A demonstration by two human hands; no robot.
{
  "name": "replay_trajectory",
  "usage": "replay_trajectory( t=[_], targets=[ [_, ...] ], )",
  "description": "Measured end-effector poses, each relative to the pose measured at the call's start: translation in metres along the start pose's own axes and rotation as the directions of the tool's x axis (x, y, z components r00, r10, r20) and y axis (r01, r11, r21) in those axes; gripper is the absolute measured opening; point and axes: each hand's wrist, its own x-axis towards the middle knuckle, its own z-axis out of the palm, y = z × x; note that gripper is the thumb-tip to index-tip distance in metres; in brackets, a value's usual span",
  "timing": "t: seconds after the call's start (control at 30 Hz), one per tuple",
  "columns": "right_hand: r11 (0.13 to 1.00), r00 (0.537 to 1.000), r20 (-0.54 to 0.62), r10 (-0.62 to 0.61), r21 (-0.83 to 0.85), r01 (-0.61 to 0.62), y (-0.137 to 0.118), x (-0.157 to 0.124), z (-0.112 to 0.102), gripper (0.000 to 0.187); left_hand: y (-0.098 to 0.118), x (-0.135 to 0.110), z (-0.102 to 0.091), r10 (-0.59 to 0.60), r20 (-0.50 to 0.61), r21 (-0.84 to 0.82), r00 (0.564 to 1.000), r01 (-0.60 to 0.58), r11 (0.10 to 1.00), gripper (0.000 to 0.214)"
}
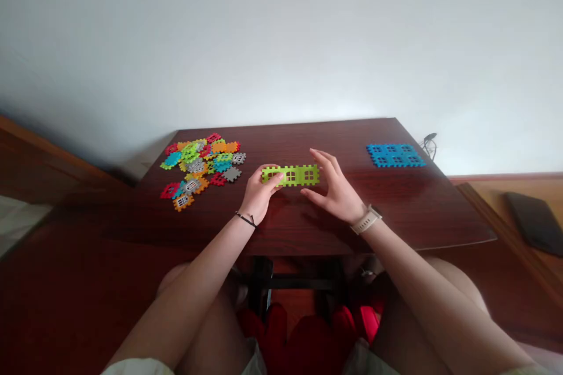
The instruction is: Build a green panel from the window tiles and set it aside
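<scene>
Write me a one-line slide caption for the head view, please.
Left hand holds a lime-green strip of joined plastic tiles, open right hand beside it, multicoloured tile heap nearby on a wooden table.

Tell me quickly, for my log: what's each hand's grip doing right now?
Left hand: closed, holding a green plastic strip by one end.
Right hand: open, beside the strip's other end, not holding it.

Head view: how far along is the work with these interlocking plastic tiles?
Done: a blue panel of joined tiles lies flat at the right of the dark wooden table. In hand: the left hand holds a green strip of joined tiles, with the right hand open beside it. Remaining: a loose heap of mixed-colour tiles at the table's left.
</scene>
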Motion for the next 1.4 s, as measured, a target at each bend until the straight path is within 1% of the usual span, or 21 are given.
replay_trajectory(
  t=[0.03, 0.07, 0.17, 0.23, 0.3, 0.37, 0.43, 0.5, 0.6, 0.67, 0.73, 0.8, 0.9, 1.0, 1.13, 1.2, 1.27, 1.4],
  targets=[
    [1.0, 1.0, 0.022, 0.011, 0.006, -0.011, 0.004, -0.001, 0.004, 0.086, 0.0, -0.001, 0.0, 0.003, 0.008, 0.012, 1.0, -0.003, 1.0, 0.045],
    [1.0, 0.999, 0.036, 0.019, 0.01, -0.019, 0.008, -0.002, 0.008, 0.083, 0.001, -0.001, 0.001, 0.005, 0.013, 0.025, 1.0, -0.006, 1.0, 0.044],
    [0.999, 0.998, 0.043, 0.038, -0.019, -0.038, 0.011, -0.003, 0.014, 0.065, 0.001, -0.002, -0.001, 0.007, 0.021, 0.068, 1.0, -0.008, 0.998, 0.046],
    [0.997, 0.998, 0.042, 0.056, -0.062, -0.053, 0.011, -0.003, 0.014, 0.056, 0.001, -0.001, -0.004, 0.001, 0.04, 0.099, 0.999, -0.005, 0.995, 0.047],
    [0.994, 0.997, 0.049, 0.067, -0.095, -0.062, 0.012, -0.003, 0.011, 0.051, 0.003, 0.001, -0.01, 0.008, 0.072, 0.15, 0.997, -0.019, 0.988, 0.048],
    [0.992, 0.996, 0.072, 0.062, -0.114, -0.054, 0.015, -0.003, 0.007, 0.049, 0.006, 0.003, -0.018, 0.049, 0.131, 0.253, 0.99, -0.081, 0.964, 0.05],
    [0.991, 0.992, 0.117, 0.049, -0.126, -0.034, 0.019, -0.002, 0.002, 0.049, 0.009, 0.006, -0.027, 0.11, 0.227, 0.39, 0.968, -0.194, 0.9, 0.055],
    [0.99, 0.985, 0.166, 0.038, -0.14, -0.015, 0.026, -0.002, -0.001, 0.049, 0.012, 0.007, -0.035, 0.159, 0.343, 0.51, 0.926, -0.325, 0.796, 0.057],
    [0.985, 0.977, 0.213, 0.013, -0.173, 0.024, 0.038, -0.004, -0.001, 0.049, 0.013, 0.006, -0.042, 0.18, 0.481, 0.605, 0.858, -0.473, 0.64, 0.046],
    [0.98, 0.974, 0.227, 0.004, -0.194, 0.041, 0.044, -0.007, 0.0, 0.051, 0.011, 0.004, -0.043, 0.178, 0.536, 0.636, 0.825, -0.533, 0.558, 0.039],
    [0.977, 0.972, 0.235, 0.016, -0.21, 0.035, 0.049, -0.009, 0.002, 0.053, 0.009, 0.003, -0.043, 0.179, 0.571, 0.659, 0.801, -0.577, 0.483, 0.037],
    [0.976, 0.969, 0.244, 0.035, -0.219, 0.019, 0.051, -0.01, 0.002, 0.056, 0.006, 0.004, -0.043, 0.18, 0.592, 0.675, 0.786, -0.605, 0.422, 0.035],
    [0.978, 0.965, 0.26, 0.043, -0.209, 0.013, 0.05, -0.011, -0.001, 0.06, 0.004, 0.005, -0.045, 0.174, 0.606, 0.692, 0.776, -0.623, 0.365, 0.033],
    [0.982, 0.963, 0.27, 0.02, -0.185, 0.031, 0.047, -0.01, -0.004, 0.057, 0.003, 0.006, -0.046, 0.159, 0.625, 0.697, 0.764, -0.638, 0.328, 0.032],
    [0.982, 0.96, 0.28, -0.015, -0.178, 0.067, 0.045, -0.012, -0.006, 0.04, 0.002, 0.004, -0.047, 0.157, 0.635, 0.703, 0.757, -0.65, 0.289, 0.03],
    [0.98, 0.96, 0.28, -0.028, -0.183, 0.082, 0.044, -0.013, -0.006, 0.035, 0.001, 0.003, -0.046, 0.163, 0.638, 0.702, 0.752, -0.656, 0.279, 0.03],
    [0.978, 0.958, 0.283, -0.04, -0.184, 0.095, 0.044, -0.013, -0.006, 0.032, 0.001, 0.001, -0.044, 0.167, 0.645, 0.687, 0.745, -0.662, 0.301, 0.03],
    [0.978, 0.954, 0.293, -0.056, -0.174, 0.111, 0.043, -0.012, -0.007, 0.031, 0.001, -0.002, -0.042, 0.148, 0.657, 0.638, 0.739, -0.65, 0.413, 0.029]
  ],
)
